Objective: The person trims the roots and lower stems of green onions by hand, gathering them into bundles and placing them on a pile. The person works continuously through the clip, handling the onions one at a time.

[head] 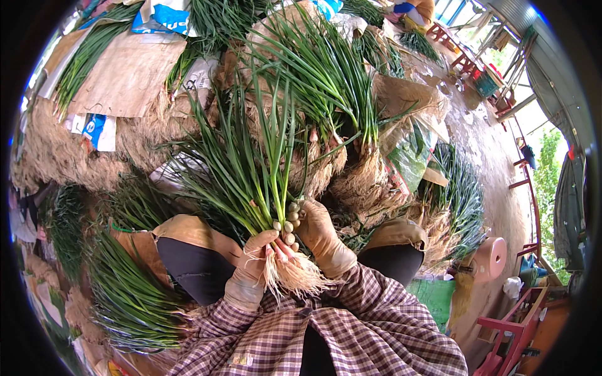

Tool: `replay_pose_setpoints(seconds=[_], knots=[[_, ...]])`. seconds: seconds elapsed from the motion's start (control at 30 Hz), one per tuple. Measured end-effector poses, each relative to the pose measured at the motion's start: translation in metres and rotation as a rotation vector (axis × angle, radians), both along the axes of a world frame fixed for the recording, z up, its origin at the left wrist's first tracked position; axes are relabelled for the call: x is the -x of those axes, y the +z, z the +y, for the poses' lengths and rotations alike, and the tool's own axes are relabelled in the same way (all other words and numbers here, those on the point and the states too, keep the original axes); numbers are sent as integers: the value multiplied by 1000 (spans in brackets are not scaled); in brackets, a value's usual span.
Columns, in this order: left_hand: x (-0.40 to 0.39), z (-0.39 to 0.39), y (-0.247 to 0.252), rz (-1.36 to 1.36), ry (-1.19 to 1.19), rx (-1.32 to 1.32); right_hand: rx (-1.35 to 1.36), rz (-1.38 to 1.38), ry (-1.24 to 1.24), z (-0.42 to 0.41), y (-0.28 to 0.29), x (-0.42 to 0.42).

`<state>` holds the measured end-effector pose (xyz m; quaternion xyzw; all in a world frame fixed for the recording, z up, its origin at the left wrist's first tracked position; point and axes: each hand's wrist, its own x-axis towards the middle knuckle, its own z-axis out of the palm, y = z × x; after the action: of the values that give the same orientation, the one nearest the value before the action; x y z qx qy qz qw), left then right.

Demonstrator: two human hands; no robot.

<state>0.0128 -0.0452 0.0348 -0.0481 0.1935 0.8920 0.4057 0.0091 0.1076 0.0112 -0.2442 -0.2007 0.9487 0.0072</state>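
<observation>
My gloved left hand (254, 261) grips a bundle of green garlic plants (256, 188) low on the stalks, its thumb across the front. Pinkish stalk bases and pale stringy roots (298, 272) hang below that grip, over my lap. Close by on the right, my gloved right hand (322, 230) is curled, and a thin green leaf (306, 167) runs down to its thumb. Several pale rounded tips (289, 225) show between the hands; they look like glove fingertips, though I cannot tell for sure. The leaves fan upward, away from me.
More rooted green garlic (324, 66) lies ahead, with other piles at my left (136, 291) and right (458, 197). Burlap sheeting (127, 70) covers part of the far heap. A pink stool (491, 258) and a red frame (508, 324) stand at right. Part of another person (421, 10) shows far ahead.
</observation>
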Motion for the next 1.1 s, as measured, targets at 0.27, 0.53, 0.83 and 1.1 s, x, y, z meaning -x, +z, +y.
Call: replay_pose_setpoints(seconds=[0.27,0.53,0.83,1.1], knots=[[0,-7,4,-137,-25,-102,-473,330,502,10,34,-9],[11,-15,42,101,28,31,-1168,24,587,4,5,-24],[71,20,14,73,25,-245,-1968,60,-345,140,8,106],[57,19,8,-78,98,-169,-1269,85,-144,164,17,74]])
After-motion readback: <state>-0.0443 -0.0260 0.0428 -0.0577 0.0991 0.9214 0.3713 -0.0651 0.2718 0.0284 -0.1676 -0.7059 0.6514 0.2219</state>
